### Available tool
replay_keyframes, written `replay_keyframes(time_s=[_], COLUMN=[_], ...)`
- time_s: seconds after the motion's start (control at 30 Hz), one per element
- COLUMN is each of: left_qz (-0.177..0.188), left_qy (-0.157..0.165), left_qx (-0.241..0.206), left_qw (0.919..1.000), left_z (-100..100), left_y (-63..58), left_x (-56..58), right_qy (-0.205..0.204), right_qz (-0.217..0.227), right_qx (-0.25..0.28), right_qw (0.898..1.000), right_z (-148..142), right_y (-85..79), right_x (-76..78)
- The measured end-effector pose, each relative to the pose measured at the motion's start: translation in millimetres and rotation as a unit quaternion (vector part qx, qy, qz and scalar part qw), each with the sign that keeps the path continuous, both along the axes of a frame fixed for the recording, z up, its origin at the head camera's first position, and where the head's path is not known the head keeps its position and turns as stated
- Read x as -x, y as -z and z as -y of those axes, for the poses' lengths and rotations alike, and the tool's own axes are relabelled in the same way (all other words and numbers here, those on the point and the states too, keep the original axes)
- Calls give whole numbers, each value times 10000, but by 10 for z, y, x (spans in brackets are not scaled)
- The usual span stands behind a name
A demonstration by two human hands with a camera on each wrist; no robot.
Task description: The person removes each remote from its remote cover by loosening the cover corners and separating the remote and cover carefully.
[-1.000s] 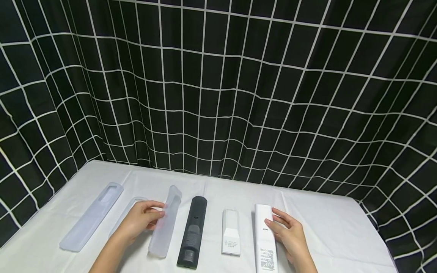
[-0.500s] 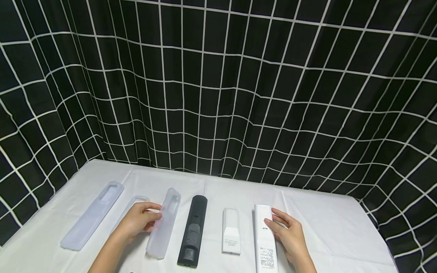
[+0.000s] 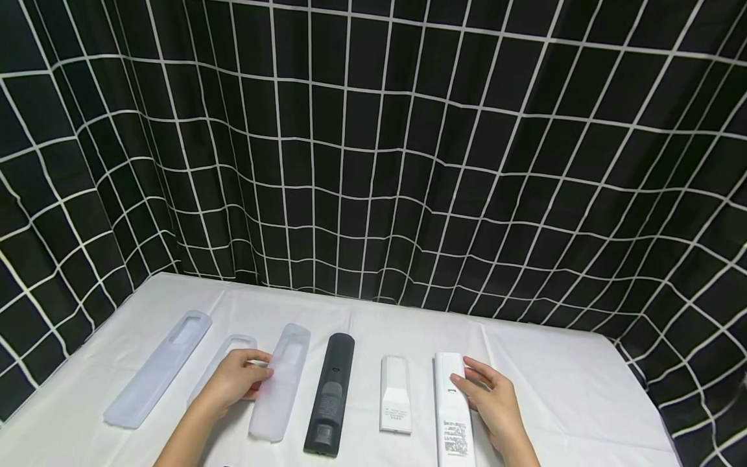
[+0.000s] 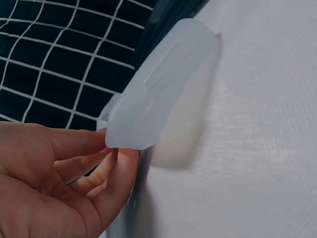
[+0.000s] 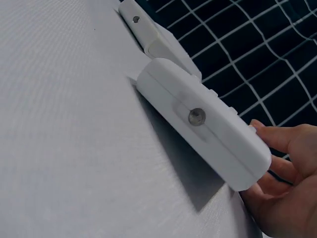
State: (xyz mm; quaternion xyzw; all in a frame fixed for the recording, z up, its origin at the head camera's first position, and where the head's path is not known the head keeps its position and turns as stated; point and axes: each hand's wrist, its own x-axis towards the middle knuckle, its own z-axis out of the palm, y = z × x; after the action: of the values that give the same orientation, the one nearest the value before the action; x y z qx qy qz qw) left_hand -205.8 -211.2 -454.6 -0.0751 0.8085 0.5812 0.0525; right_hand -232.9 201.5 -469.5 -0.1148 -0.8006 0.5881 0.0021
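Note:
My left hand [image 3: 235, 381] pinches the left edge of a translucent remote cover [image 3: 283, 383] between thumb and fingers. In the left wrist view the cover [image 4: 161, 84] is tilted, with a shadow on the cloth beside it. My right hand [image 3: 493, 397] pinches the right edge of a long white remote control [image 3: 454, 402], its printed label side facing up in the head view. The right wrist view shows that remote [image 5: 203, 124] end-on, tilted with the gripped edge off the cloth. A black remote [image 3: 330, 392] and a smaller white remote [image 3: 395, 392] lie between the hands.
Another long translucent cover [image 3: 157, 370] lies at the left of the white-clothed table [image 3: 560, 376]. A smaller cover [image 3: 216, 363] is partly hidden behind my left hand. A black curtain with a white grid [image 3: 373, 162] hangs along the table's back and sides.
The cover in my left hand has tipped so that more of its broad face shows, and the hand has shifted slightly left. My right hand and the white remote have barely moved.

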Motion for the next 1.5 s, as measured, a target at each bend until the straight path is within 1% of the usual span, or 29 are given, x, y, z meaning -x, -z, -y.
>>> replay_keyframes(time_s=[0.17, 0.3, 0.5, 0.67, 0.83, 0.97, 1.13, 1.27, 1.43, 1.5], left_qz=[18, -19, -87, -156, -200, -229, -141, -123, -142, -144], left_qy=[-77, -127, -239, -180, -82, -38, -95, -44, 101, 221], left_qx=[125, 269, 403, 384, 380, 338, 284, 175, -20, -133], left_qw=[9999, 9996, 9989, 9990, 9990, 9992, 9995, 9998, 9998, 9996], left_z=[-16, -23, 0, 10, -14, -36, -26, 0, 65, 100], left_y=[32, 26, -25, -44, -22, -4, -24, -36, -51, -52], left_x=[6, 9, -10, -26, -34, -37, -40, -40, -43, -38], right_qy=[-7, -18, -1, -18, -40, -2, 45, 69, 52, 35], right_qz=[-40, -93, -123, -145, -155, -152, -153, -205, -305, -323], right_qx=[-312, -481, -455, -376, -353, -348, -268, -165, -68, -29], right_qw=[9995, 9988, 9989, 9992, 9992, 9993, 9995, 9996, 9995, 9995], right_z=[4, 5, 5, -4, -14, -37, -72, -95, -100, -102], right_y=[3, 5, 5, -9, -32, -60, -95, -120, -178, -219], right_x=[3, -2, -18, -33, -46, -53, -59, -76, -114, -125])
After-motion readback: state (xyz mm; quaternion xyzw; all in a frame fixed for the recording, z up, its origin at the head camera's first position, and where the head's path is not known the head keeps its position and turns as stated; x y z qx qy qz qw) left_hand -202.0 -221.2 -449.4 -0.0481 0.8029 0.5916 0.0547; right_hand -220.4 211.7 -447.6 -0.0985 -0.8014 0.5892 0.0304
